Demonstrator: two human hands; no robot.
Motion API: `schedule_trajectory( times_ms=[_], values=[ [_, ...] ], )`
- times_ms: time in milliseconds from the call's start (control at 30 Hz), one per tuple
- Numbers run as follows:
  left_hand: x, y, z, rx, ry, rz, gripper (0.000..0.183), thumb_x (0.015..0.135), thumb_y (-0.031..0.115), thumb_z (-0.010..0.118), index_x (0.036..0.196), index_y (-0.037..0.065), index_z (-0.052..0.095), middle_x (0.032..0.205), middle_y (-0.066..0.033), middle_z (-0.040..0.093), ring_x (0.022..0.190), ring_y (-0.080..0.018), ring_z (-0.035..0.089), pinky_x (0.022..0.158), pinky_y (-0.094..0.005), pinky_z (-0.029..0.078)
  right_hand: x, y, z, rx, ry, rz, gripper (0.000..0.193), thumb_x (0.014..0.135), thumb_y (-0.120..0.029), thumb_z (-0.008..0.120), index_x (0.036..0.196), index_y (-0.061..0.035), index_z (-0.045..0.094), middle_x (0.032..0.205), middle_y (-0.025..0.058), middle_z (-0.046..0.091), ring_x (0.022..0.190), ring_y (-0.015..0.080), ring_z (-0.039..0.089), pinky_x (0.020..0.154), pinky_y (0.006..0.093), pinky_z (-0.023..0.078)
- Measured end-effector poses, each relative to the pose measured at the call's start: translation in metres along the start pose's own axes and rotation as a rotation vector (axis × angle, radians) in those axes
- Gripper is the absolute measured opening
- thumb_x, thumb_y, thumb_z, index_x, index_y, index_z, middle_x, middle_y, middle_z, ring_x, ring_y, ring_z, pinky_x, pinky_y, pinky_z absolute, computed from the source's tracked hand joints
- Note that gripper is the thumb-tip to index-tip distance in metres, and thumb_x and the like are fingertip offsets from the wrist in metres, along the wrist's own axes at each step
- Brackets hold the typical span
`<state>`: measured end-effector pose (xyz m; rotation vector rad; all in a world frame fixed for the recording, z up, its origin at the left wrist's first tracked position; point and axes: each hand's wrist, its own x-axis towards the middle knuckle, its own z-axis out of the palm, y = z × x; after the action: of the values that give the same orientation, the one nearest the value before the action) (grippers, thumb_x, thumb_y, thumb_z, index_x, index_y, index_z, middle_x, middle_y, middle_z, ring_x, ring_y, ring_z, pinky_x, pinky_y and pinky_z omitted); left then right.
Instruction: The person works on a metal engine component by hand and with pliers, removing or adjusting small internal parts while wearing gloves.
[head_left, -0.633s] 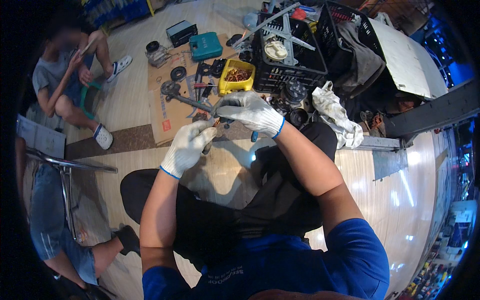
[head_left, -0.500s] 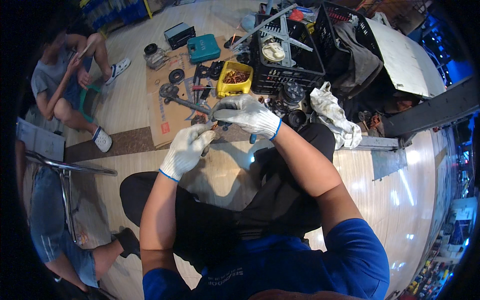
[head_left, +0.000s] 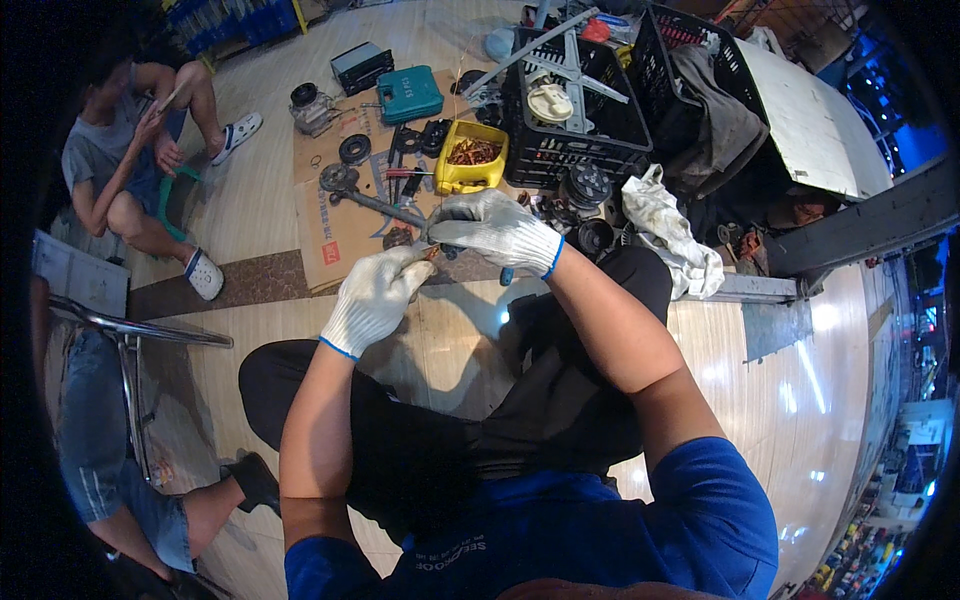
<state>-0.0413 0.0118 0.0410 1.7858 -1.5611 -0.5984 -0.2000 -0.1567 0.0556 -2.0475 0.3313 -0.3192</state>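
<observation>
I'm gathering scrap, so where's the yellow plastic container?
In the head view, the yellow plastic container sits upper centre, just beyond the white-gloved right hand and immediately left of a black plastic crate.

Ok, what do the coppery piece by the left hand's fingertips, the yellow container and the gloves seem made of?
Coppery piece: probably metal, from its orange-brown colour; too small to judge finish.
Yellow container: likely plastic, smooth, evenly coloured, rounded corners.
Gloves: apparently knitted fabric, matte white, ribbed near the cuffs.

We see pale floor (head_left: 450, 345) below the grip (head_left: 431, 252), a dark band (head_left: 225, 286) and metal frame (head_left: 160, 330) leftward, blue light (head_left: 915, 145) far right.
</observation>
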Motion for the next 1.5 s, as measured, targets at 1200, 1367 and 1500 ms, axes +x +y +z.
schedule_trajectory(
  times_ms=[1200,1367,1500],
  values=[
    [0.008,-0.017,0.008,-0.366,0.193,-0.113,0.029,0.097,0.019,0.064,0.108,-0.008,0.066,0.082,-0.0193,0.068,0.073,-0.0228,0.064,0.070,-0.0339,0.050,0.003,0.017,0.026,-0.133,0.365,-0.231,0.023,0.096,-0.018,0.064,0.110,-0.0011,0.069,0.101,0.0091,0.070,0.090,0.0173,0.067,0.079,0.0331,0.054],
    [0.008,-0.028,0.016,-0.249,0.372,0.068,0.028,0.100,0.020,0.060,0.107,-0.007,0.066,0.082,-0.0098,0.067,0.074,-0.0162,0.063,0.068,-0.0302,0.050,0.002,-0.022,0.031,-0.091,0.428,-0.193,0.016,0.088,-0.010,0.064,0.100,-0.0015,0.072,0.096,0.0142,0.070,0.088,0.0300,0.069,0.078,0.0375,0.055],
    [0.013,-0.012,0.013,-0.728,0.154,-0.293,0.029,0.103,0.021,0.058,0.111,-0.005,0.065,0.085,-0.0052,0.068,0.077,-0.0150,0.064,0.071,-0.0297,0.052,0.006,-0.006,0.029,-0.269,0.500,-0.386,0.015,0.084,-0.006,0.068,0.097,-0.0031,0.073,0.092,0.0113,0.071,0.090,0.0288,0.069,0.080,0.0363,0.057]
  ],
)
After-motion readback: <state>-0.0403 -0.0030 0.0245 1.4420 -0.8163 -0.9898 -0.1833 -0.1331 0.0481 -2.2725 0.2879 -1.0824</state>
